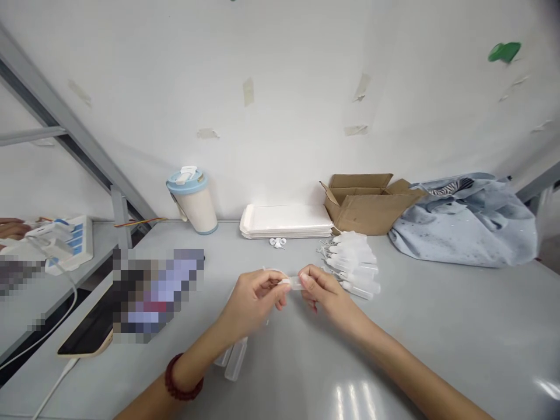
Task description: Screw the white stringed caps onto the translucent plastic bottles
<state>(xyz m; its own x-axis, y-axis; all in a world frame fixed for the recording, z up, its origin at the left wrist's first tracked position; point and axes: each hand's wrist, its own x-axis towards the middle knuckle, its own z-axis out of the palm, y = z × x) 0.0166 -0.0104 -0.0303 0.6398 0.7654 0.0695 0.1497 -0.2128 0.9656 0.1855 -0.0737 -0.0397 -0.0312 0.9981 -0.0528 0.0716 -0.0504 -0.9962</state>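
Over the middle of the table, my left hand (261,300) pinches the left end of a small translucent plastic case (296,283). A thin white cord curves above those fingers. The right end of the same case is between the thumb and fingers of my right hand (324,293). To the right lies a pile of similar translucent cases (356,262), their thin cords pointing left. Partly hidden beneath my left wrist are a few more translucent cases (236,360). What exactly is inside the held case I cannot make out.
White flat envelopes (286,220) are stacked by the wall, with white earbuds (277,242) in front. An open cardboard box (371,204) and blue cloth bag (468,224) stand right. Left are a tumbler (193,201), a phone (90,324) and another person's hand (13,228).
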